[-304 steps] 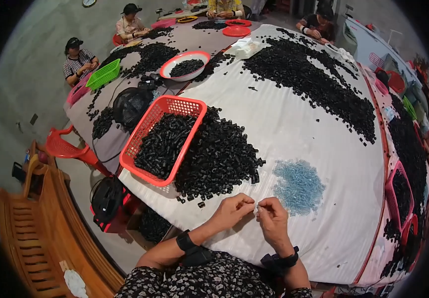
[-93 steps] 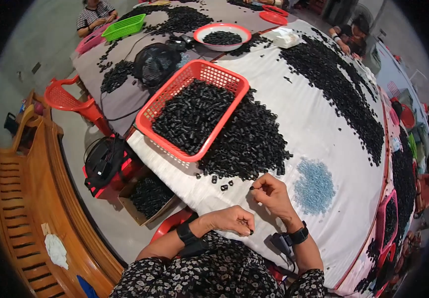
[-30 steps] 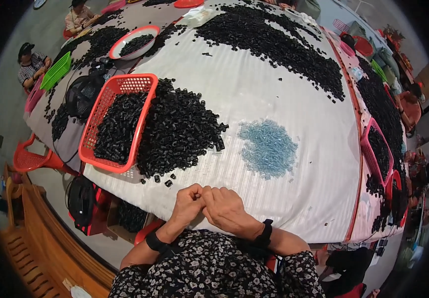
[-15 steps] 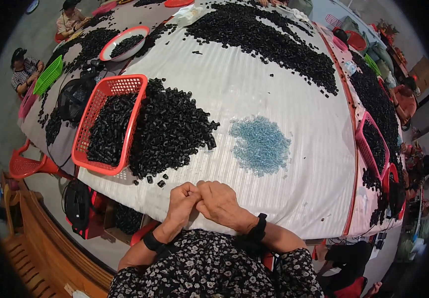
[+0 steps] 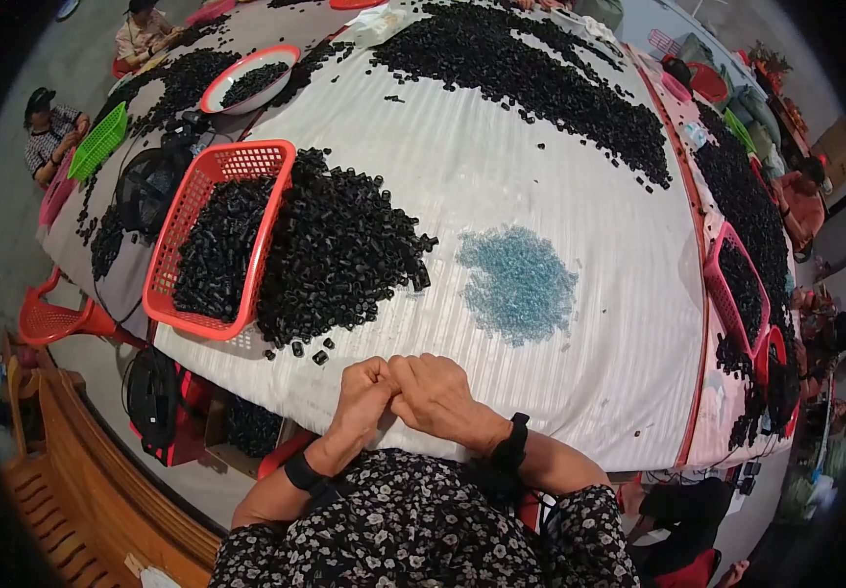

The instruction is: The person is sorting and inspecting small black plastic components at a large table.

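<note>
My left hand (image 5: 364, 392) and my right hand (image 5: 435, 394) meet at the table's near edge, fingers curled and pressed against each other. Whatever they pinch is hidden behind the knuckles. Just ahead to the left spreads a heap of small black cylindrical parts (image 5: 344, 245). Beside it, a red plastic basket (image 5: 160, 279) holds more of the same black parts. A patch of small clear bluish pieces (image 5: 518, 284) lies ahead of my right hand. Both wrists wear dark bands.
White cloth (image 5: 599, 392) covers the table. A large black pile (image 5: 540, 83) lies at the far side. A red-rimmed bowl (image 5: 281, 80), a green basket (image 5: 99, 142) and a pink basket (image 5: 715, 267) stand around. Several people sit at the edges. A wooden bench (image 5: 119, 480) is at lower left.
Both hands stay together in nearly the same place, with only a slight shift. The whole view has moved a little; the heaps and baskets look the same.
</note>
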Motion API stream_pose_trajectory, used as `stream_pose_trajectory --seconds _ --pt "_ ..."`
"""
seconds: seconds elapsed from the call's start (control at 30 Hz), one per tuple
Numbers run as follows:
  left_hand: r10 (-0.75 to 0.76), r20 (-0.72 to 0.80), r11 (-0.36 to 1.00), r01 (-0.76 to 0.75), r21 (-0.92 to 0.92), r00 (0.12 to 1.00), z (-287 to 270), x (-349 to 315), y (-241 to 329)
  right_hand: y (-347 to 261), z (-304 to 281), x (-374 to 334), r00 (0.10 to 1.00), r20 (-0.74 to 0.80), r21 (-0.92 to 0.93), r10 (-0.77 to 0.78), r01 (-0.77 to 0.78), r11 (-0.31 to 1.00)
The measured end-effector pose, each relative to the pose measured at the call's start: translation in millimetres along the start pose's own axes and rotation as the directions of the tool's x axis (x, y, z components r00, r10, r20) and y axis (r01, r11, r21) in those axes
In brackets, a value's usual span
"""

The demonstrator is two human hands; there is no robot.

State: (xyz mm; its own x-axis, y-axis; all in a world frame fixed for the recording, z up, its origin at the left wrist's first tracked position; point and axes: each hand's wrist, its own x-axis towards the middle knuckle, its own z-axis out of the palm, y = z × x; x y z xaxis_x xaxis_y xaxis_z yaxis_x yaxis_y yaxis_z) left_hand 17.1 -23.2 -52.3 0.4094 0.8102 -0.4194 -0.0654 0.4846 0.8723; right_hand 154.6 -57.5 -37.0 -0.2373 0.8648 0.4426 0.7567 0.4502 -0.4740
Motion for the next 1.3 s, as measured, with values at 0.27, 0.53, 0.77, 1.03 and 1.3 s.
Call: stream_pose_trajectory --seconds 0.27,0.53,0.77,1.03,1.3 --pt "0.025 0.117 0.997 -0.016 -0.078 0.993 -5.9 -2.8 8.3 5.6 5.1 -3.3 0.992 -0.104 0.075 0.069 -0.061 0.995" --pt "0.012 0.129 0.993 0.003 -0.115 0.992 -7.7 -2.2 5.1 4.5 8.0 -10.9 0.992 -0.042 0.102 0.117 -0.112 0.989" --pt "0.078 0.092 0.974 -0.056 -0.22 0.993 -7.5 -1.2 0.7 1.8 -6.4 -5.4 0.969 0.124 0.248 0.212 -0.237 0.939" --pt "0.033 0.199 0.955 0.027 -0.294 0.979 -6.5 -4.4 8.7 7.0 -19.1 -16.6 0.784 0.355 0.829 0.509 -0.516 0.217" --pt "0.03 0.234 0.968 0.031 -0.251 0.972 -4.9 -6.8 9.2 5.0 -32.0 -15.0 0.875 0.215 0.689 0.434 -0.451 0.568"
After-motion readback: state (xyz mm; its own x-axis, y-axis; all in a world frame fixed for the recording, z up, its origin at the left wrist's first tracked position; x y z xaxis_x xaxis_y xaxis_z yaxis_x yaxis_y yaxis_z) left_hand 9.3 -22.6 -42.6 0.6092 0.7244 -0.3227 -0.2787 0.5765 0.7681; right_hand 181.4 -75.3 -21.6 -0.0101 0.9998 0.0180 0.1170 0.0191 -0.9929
